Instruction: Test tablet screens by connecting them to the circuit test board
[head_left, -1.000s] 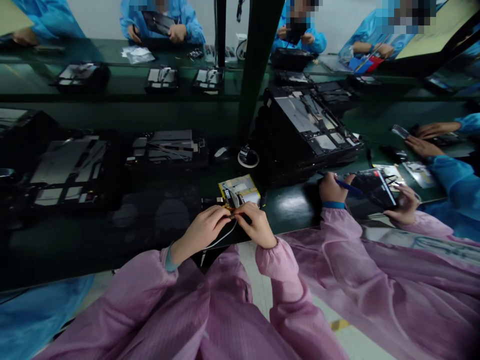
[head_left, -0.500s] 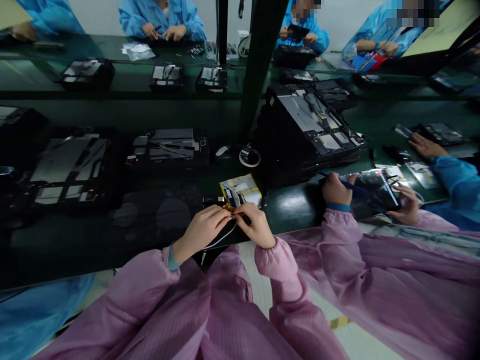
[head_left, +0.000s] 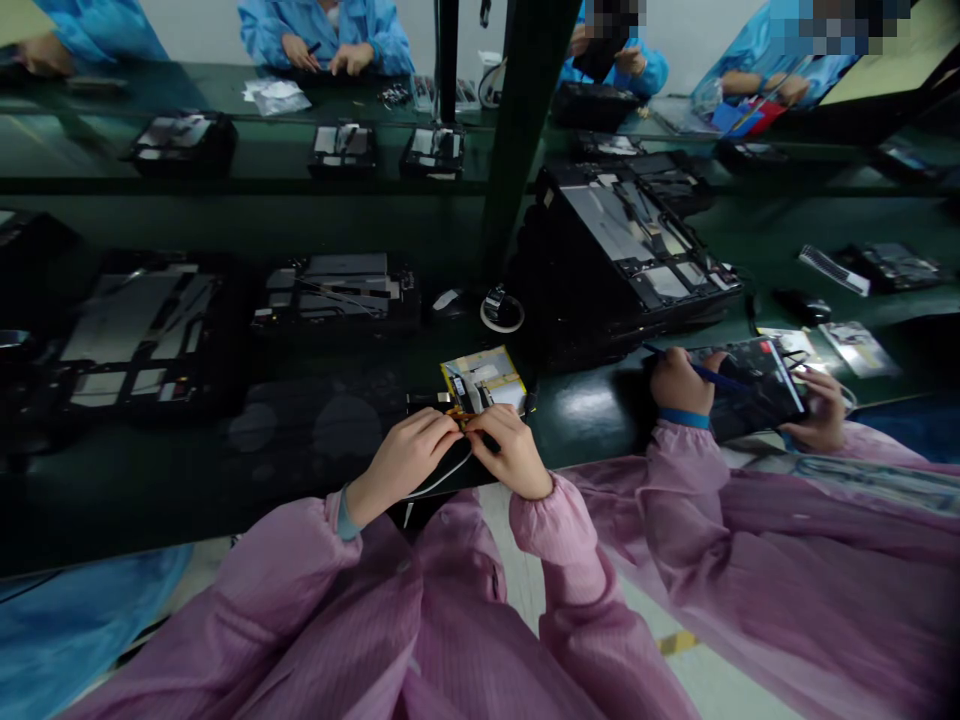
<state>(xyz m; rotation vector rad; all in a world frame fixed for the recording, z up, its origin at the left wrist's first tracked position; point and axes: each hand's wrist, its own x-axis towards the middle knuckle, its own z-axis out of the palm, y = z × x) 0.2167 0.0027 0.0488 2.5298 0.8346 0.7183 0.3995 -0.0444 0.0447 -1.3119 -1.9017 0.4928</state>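
Left hand and right hand pinch a yellowish strip; nearby label illegible.

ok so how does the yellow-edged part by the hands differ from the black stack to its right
Size: the yellow-edged part is small and thin, while the black stack is far bigger and taller.
Colour: the part has yellow edges, while the stack has dark sides.
Place: the part lies just beyond the left hand and right hand, while the stack stands farther back.
Both rest on the dark bench.
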